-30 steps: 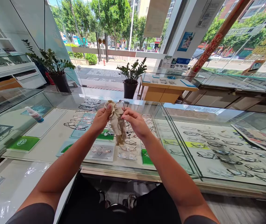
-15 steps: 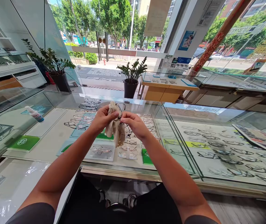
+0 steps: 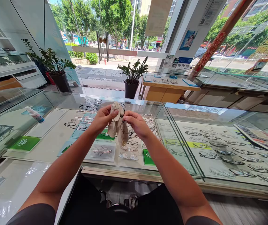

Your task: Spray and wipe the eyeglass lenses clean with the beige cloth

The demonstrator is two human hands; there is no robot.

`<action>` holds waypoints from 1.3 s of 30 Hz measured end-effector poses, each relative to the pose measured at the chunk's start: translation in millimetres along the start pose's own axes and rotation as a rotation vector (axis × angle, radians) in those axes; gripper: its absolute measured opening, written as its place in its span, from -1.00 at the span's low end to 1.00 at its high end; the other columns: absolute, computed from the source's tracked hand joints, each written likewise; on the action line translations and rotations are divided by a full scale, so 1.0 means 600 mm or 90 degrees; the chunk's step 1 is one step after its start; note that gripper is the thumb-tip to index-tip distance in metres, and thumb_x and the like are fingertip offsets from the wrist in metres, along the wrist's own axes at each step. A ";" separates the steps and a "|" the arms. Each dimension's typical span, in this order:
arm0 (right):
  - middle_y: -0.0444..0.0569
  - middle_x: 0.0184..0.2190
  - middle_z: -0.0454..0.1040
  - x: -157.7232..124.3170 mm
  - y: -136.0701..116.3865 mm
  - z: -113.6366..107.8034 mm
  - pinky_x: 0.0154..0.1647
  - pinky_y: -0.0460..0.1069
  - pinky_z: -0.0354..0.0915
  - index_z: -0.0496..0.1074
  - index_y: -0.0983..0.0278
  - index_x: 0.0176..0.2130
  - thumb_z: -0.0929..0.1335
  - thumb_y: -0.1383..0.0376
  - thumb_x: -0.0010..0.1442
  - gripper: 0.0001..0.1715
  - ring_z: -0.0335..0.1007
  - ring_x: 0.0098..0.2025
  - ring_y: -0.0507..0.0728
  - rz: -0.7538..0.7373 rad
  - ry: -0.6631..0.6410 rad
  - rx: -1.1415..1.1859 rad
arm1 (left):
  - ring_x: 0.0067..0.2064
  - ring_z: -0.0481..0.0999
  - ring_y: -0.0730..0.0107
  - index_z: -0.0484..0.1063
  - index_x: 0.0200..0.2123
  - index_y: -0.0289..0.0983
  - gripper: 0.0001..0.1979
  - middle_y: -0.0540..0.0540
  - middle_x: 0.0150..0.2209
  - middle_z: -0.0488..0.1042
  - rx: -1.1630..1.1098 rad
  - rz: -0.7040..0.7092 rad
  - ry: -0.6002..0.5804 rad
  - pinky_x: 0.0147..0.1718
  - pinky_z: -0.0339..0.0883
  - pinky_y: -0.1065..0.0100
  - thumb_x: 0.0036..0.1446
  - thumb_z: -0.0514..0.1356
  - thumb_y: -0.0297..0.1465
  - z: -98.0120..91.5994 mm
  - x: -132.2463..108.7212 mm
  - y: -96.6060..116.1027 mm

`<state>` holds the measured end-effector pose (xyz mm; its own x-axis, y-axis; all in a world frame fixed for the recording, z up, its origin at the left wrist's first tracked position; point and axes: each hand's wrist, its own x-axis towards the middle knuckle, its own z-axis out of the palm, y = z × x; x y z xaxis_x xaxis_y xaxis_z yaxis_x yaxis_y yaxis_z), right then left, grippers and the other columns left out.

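Above the glass display case (image 3: 138,172), my left hand (image 3: 102,118) pinches a beige cloth (image 3: 118,131) between thumb and fingers, and its folds hang down. Dark-framed eyeglasses (image 3: 124,109) are held in my right hand (image 3: 136,123), thumb and fingertips closed on the thin frame. The cloth wraps against the eyeglasses, so part of the frame is hidden. Beneath both hands, rows of eyeglasses (image 3: 101,150) lie inside the case.
A spray bottle (image 3: 34,114) and a green card (image 3: 24,143) are on the left. More eyeglasses (image 3: 210,137) fill the right case, with a magazine (image 3: 260,137) on the glass. Beyond the case stand potted plants (image 3: 132,78) and a wooden display table (image 3: 164,93).
Both hands have shifted slightly. The cloth and eyeglasses have turned a little between them, with more of the frame's rim showing at the top. Both hands keep their hold.
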<state>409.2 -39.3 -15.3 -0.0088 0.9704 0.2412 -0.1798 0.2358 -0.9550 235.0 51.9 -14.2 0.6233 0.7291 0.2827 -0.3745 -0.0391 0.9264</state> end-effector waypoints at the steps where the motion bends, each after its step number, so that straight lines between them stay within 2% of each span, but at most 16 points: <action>1: -0.18 -0.38 0.38 0.000 0.001 0.000 -0.10 0.04 0.18 0.46 0.18 -0.37 0.52 0.09 0.13 -0.73 0.21 -0.27 0.10 0.002 -0.005 0.000 | -0.37 0.52 0.44 0.64 -0.16 -0.31 -0.50 -0.07 -0.31 0.61 -0.001 -0.006 -0.005 -0.37 0.41 0.44 0.00 0.64 -0.11 0.001 -0.001 0.001; 4: -0.18 -0.39 0.35 -0.001 0.003 0.000 -0.15 0.03 0.16 0.44 0.18 -0.38 0.52 0.07 0.19 -0.69 0.18 -0.29 0.09 -0.003 -0.034 -0.018 | -0.36 0.52 0.44 0.62 -0.13 -0.30 -0.49 -0.05 -0.30 0.61 -0.004 -0.017 -0.002 -0.38 0.40 0.45 -0.04 0.66 -0.17 0.006 -0.004 0.004; 9: -0.16 -0.38 0.32 -0.005 0.006 0.005 -0.19 0.04 0.18 0.38 0.18 -0.37 0.51 -0.01 0.26 -0.59 0.20 -0.29 0.10 -0.027 -0.091 -0.076 | -0.48 0.35 0.54 0.53 -0.32 -0.31 -0.44 0.05 -0.46 0.45 0.015 -0.016 0.031 -0.49 0.25 0.47 -0.17 0.70 -0.10 0.021 -0.008 0.000; 13: -0.14 -0.37 0.35 -0.005 0.009 0.012 -0.20 0.05 0.22 0.37 0.17 -0.38 0.53 -0.09 0.23 -0.52 0.22 -0.28 0.12 -0.028 -0.104 -0.086 | -0.53 0.23 0.55 0.44 -0.43 -0.29 -0.38 0.06 -0.53 0.34 0.044 0.017 0.097 -0.56 0.10 0.44 0.00 0.57 0.12 0.027 -0.010 -0.008; 15: -0.15 -0.38 0.35 -0.005 0.009 0.013 -0.19 0.04 0.21 0.40 0.18 -0.38 0.54 -0.07 0.22 -0.53 0.21 -0.28 0.11 -0.027 -0.089 -0.082 | -0.52 0.23 0.54 0.42 -0.45 -0.28 -0.35 0.04 -0.52 0.35 0.054 0.035 0.115 -0.55 0.09 0.43 0.07 0.51 0.18 0.025 -0.010 -0.011; 19: -0.19 -0.42 0.30 -0.003 0.005 0.005 -0.18 0.04 0.15 0.42 0.18 -0.38 0.53 0.01 0.21 -0.62 0.14 -0.31 0.09 -0.025 -0.047 -0.067 | -0.51 0.27 0.52 0.50 -0.39 -0.29 -0.38 0.02 -0.50 0.40 0.041 0.033 0.068 -0.52 0.17 0.44 0.08 0.50 0.17 0.014 -0.006 -0.011; 23: -0.19 -0.41 0.31 -0.002 -0.001 -0.005 -0.19 0.03 0.14 0.43 0.17 -0.37 0.52 0.03 0.20 -0.66 0.13 -0.32 0.09 -0.004 -0.028 -0.043 | -0.41 0.40 0.46 0.58 -0.21 -0.29 -0.48 -0.02 -0.38 0.50 0.021 0.022 -0.018 -0.41 0.31 0.42 0.08 0.57 0.02 0.009 -0.005 -0.004; 25: -0.18 -0.40 0.31 -0.002 -0.001 -0.004 -0.19 0.03 0.15 0.42 0.18 -0.37 0.52 0.02 0.21 -0.64 0.14 -0.31 0.09 -0.003 -0.041 -0.044 | -0.36 0.45 0.43 0.59 -0.15 -0.28 -0.48 -0.04 -0.32 0.54 0.029 0.017 -0.033 -0.35 0.36 0.41 0.04 0.61 -0.04 0.011 -0.007 -0.002; 28: -0.17 -0.40 0.31 -0.003 0.002 0.003 -0.19 0.03 0.17 0.38 0.18 -0.39 0.52 -0.01 0.23 -0.58 0.16 -0.30 0.10 -0.017 -0.073 -0.059 | -0.39 0.37 0.46 0.55 -0.22 -0.28 -0.49 0.01 -0.38 0.49 0.076 0.042 0.005 -0.38 0.29 0.43 0.01 0.62 -0.05 0.016 -0.011 -0.004; 33: -0.14 -0.38 0.35 -0.003 0.009 0.010 -0.19 0.05 0.20 0.38 0.17 -0.40 0.54 -0.07 0.22 -0.53 0.19 -0.28 0.12 -0.029 -0.103 -0.074 | -0.46 0.23 0.48 0.43 -0.43 -0.26 -0.37 0.03 -0.50 0.36 0.143 0.105 0.099 -0.47 0.16 0.41 0.17 0.43 0.20 0.019 -0.011 -0.013; 37: -0.16 -0.38 0.33 0.000 0.013 0.003 -0.16 0.04 0.18 0.43 0.18 -0.37 0.54 -0.06 0.21 -0.56 0.17 -0.29 0.11 -0.025 -0.059 -0.063 | -0.50 0.25 0.50 0.48 -0.43 -0.27 -0.34 0.02 -0.51 0.39 0.089 0.070 0.121 -0.53 0.14 0.41 0.08 0.47 0.24 0.018 -0.006 -0.013; 39: -0.16 -0.38 0.32 0.001 0.014 0.000 -0.18 0.03 0.17 0.44 0.17 -0.36 0.54 -0.06 0.20 -0.58 0.16 -0.29 0.10 -0.013 -0.027 -0.037 | -0.49 0.31 0.49 0.49 -0.42 -0.27 -0.34 0.02 -0.51 0.41 0.043 0.059 0.119 -0.50 0.22 0.42 0.04 0.49 0.23 0.017 -0.003 -0.014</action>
<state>407.7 -36.9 -22.9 -0.0483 0.9624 0.2673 -0.1223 0.2599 -0.9579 244.2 44.1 -19.9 0.4483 0.8339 0.3220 -0.3732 -0.1528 0.9151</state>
